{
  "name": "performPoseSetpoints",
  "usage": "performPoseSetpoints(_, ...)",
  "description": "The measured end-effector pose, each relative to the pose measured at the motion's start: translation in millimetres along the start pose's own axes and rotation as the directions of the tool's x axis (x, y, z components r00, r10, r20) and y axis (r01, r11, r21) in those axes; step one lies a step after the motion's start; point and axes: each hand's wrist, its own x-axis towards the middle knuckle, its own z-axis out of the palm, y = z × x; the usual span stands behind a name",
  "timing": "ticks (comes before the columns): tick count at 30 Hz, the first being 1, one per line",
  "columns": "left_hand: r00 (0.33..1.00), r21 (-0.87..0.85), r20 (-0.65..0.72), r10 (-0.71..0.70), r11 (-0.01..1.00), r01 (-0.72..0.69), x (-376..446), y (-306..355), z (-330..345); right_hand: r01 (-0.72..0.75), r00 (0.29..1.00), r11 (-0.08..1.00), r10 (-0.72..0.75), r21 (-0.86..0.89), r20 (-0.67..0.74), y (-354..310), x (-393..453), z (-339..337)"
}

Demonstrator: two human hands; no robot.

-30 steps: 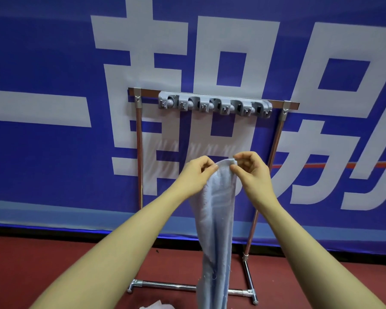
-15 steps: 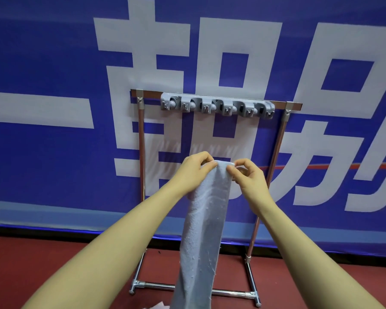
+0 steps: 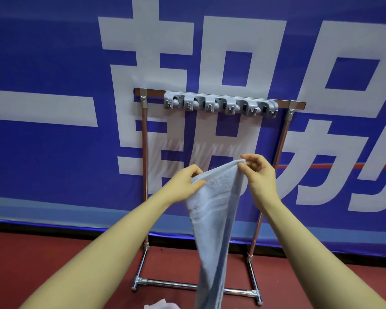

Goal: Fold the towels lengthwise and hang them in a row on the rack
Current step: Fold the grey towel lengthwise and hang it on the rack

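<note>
My left hand [image 3: 183, 186] and right hand [image 3: 257, 175] pinch the blue towel [image 3: 214, 210] (top corners) before the rack [image 3: 221, 104].

Dark red floor [image 3: 54, 264] carries a free-standing metal rack [image 3: 144, 170] on chrome base tubes, with copper-toned uprights and top bar. A grey plastic strip of clip holders [image 3: 221, 105] is fixed along the top bar. A pale crumpled cloth [image 3: 161, 305] lies on the floor at the bottom edge (mostly cut off).
</note>
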Motion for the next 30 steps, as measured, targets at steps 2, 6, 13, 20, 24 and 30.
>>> performPoseSetpoints(2,0.997,-0.019,-0.074,-0.013,1.0,0.011,-1,-4,-2,-0.012,1.0,1.0,0.012,-0.006,-0.021,1,1,-3)
performPoseSetpoints(6,0.962,-0.066,-0.27,-0.05,0.997,0.033,-1,-1,-5,-0.004,0.999,0.999,0.002,-0.051,-0.039,2,2,-3)
performPoseSetpoints(13,0.957,-0.09,-0.282,-0.062,0.995,0.038,5,10,-11,0.003,0.997,0.997,-0.01,-0.08,-0.079,2,6,-4)
performPoseSetpoints(20,0.956,-0.034,-0.293,-0.015,0.999,0.005,9,19,-19,0.026,0.991,0.995,-0.039,-0.101,-0.127,5,8,-7)
performPoseSetpoints(24,0.964,-0.049,-0.266,0.01,0.999,-0.024,5,16,-26,0.017,0.992,0.995,-0.03,-0.103,-0.125,7,7,-11)
performPoseSetpoints(30,0.994,-0.132,-0.106,-0.029,0.991,0.015,-1,8,-31,-0.034,0.984,0.997,0.02,-0.074,-0.177,14,7,-9)
